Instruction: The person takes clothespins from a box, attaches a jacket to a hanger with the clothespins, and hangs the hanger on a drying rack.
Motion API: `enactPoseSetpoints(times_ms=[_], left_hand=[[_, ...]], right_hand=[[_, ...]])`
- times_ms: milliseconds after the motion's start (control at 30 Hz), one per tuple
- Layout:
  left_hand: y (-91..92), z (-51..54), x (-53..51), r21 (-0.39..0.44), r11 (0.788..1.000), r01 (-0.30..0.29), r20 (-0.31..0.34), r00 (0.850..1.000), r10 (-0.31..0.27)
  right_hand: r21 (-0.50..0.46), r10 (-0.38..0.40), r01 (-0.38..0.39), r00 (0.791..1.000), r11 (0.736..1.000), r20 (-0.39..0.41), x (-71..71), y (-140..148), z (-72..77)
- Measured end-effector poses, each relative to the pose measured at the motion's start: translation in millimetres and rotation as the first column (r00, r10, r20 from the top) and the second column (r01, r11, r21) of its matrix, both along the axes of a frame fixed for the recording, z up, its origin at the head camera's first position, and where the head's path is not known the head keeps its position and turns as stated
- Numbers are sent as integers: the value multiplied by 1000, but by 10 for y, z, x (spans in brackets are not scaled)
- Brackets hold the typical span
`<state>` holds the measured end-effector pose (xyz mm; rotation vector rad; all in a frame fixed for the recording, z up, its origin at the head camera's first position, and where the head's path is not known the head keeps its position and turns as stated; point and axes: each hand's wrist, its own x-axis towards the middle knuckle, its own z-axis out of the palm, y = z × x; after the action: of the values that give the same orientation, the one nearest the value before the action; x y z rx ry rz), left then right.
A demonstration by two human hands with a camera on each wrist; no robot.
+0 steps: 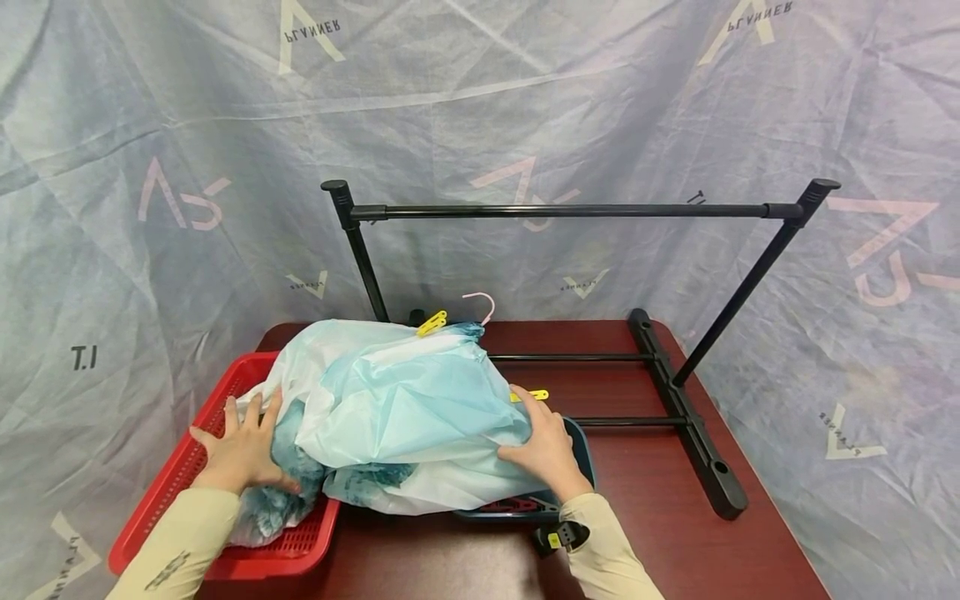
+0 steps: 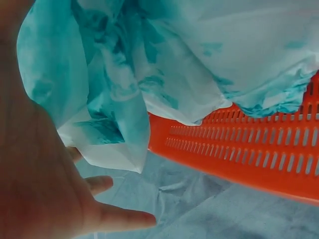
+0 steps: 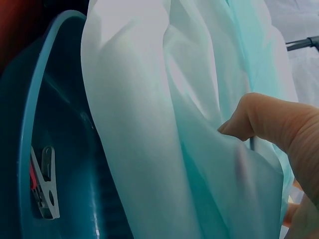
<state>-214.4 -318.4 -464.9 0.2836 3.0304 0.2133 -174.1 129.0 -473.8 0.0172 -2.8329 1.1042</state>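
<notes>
Spanning the red basket (image 1: 273,567) and blue tub (image 1: 586,457), the cloth (image 1: 420,408) was pinched in the grip of the right hand (image 1: 547,447); the left hand (image 1: 238,454) was held beside it, fingers spread wide.

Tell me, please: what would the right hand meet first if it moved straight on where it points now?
Probably the pale blue fabric: the right hand points at it and touches it; depth beyond is unclear.
</notes>
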Motion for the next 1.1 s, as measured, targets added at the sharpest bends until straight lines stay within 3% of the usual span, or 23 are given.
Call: enactPoseSetpoints(times_ms=[233,467,700,1100], left_hand=[[10,-43,-73,-27,1000,-5,32,999,6],[-25,-184,-128,-27,1000,0,6,1000,0],[-8,-243,-147,-43,999,11,8,1000,-11],[-43,-481,-223,-38,999,38,8,999,-37]], right_hand=[[4,-6,6,1000,1000,11,6,6,-45],[1,-8,8,1000,1000,10,10,-4,-63],[0,-15,15,1000,1000,10,10,-19,-79],[-4,-6,6,1000,1000,27,29,-38,-91]])
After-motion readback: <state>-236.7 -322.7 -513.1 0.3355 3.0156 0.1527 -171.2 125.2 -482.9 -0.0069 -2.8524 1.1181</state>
